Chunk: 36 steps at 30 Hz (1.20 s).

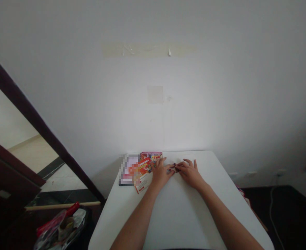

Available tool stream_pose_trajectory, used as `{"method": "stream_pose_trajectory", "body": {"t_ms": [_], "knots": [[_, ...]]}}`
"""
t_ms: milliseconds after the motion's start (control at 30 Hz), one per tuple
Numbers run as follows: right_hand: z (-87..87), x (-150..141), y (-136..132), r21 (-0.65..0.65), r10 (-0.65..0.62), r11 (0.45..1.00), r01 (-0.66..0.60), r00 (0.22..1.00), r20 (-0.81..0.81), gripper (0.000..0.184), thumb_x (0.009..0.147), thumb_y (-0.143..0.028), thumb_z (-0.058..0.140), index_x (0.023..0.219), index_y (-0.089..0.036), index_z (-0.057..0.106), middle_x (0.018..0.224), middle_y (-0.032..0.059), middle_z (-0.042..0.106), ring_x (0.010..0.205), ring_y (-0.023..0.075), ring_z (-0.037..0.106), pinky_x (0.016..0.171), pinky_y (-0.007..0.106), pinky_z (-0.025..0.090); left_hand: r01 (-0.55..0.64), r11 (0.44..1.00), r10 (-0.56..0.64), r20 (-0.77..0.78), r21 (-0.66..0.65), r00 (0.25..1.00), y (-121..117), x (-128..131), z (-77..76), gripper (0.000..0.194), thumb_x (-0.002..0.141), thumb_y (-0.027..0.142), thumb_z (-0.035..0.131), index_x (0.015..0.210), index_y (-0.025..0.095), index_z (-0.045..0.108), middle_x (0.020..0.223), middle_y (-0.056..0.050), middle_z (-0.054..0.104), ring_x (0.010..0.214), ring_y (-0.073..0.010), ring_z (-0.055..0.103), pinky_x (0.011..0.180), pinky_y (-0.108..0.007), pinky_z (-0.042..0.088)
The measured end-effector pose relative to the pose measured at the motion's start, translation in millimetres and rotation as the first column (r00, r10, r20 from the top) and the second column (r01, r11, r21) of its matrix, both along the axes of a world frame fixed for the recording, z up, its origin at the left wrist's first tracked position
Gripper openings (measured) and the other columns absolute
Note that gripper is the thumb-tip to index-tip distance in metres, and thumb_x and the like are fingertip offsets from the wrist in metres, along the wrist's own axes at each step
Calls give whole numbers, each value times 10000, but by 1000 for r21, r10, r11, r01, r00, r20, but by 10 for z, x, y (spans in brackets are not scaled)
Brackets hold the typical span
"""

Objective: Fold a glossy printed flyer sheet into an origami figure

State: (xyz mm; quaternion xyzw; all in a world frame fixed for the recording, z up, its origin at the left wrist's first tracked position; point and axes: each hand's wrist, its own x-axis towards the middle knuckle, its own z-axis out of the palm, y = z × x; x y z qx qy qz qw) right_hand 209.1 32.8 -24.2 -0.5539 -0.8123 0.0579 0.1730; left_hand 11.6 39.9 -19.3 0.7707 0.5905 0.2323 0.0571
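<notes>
My left hand point(160, 174) and my right hand point(189, 173) meet over the far part of the white table point(177, 215). Thumb and forefinger of each hand close in on a small dark reddish thing point(175, 166) between them, too small to name. The other fingers of both hands stick out loosely. Just left of my left hand, partly behind its fingers, lie colourful printed leaflets point(143, 163), orange, red and pink. A blurred-out pinkish flat item point(129, 170) lies beside them at the table's left edge.
A white wall point(153, 121) with tape marks rises behind the table. At lower left stands a bin or bag point(64, 225) full of mixed items, near a dark door frame point(46, 135). A cable point(271, 211) hangs to the floor at right.
</notes>
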Motion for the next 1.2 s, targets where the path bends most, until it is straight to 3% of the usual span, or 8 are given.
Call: {"method": "stream_pose_trajectory", "body": {"t_ms": [167, 467, 767, 1200], "knots": [[-7, 26, -15, 14, 9, 1000, -9, 1000, -15, 386, 931, -274, 498, 1271, -419, 610, 1323, 6, 615, 1375, 284, 359, 1125, 733, 75, 6, 1000, -6, 21, -3, 1000, -12, 8, 33, 300, 823, 531, 675, 1104, 442, 731, 1459, -25, 502, 1374, -331, 363, 1157, -702, 119], [-16, -7, -24, 96, 3, 995, 8, 993, -121, 210, 907, -340, 586, 1067, -393, 711, 1207, 4, 688, 1320, 294, 453, 1088, 784, -11, -9, 1000, 10, 9, -10, 1000, 19, 3, 2, 271, 855, 585, 603, 1071, 482, 730, 1433, -1, 524, 1363, -319, 380, 1154, -703, 124], [60, -43, -47, 114, -19, 993, 29, 996, -93, 206, 933, -378, 567, 1058, -444, 717, 1156, -13, 710, 1309, 282, 471, 1095, 753, -99, -19, 999, 19, -5, -50, 1000, 40, 16, 26, 289, 840, 605, 605, 1055, 467, 741, 1464, 12, 512, 1393, -317, 346, 1165, -687, 96], [20, -103, -20, 82, -129, 986, 143, 980, -150, 260, 968, -394, 478, 981, -335, 730, 1099, 15, 723, 1280, 276, 482, 1075, 782, -49, -32, 996, 35, 39, -87, 999, 57, 22, 65, 240, 857, 558, 616, 985, 429, 771, 1460, 15, 523, 1398, -328, 348, 1150, -713, 71]]}}
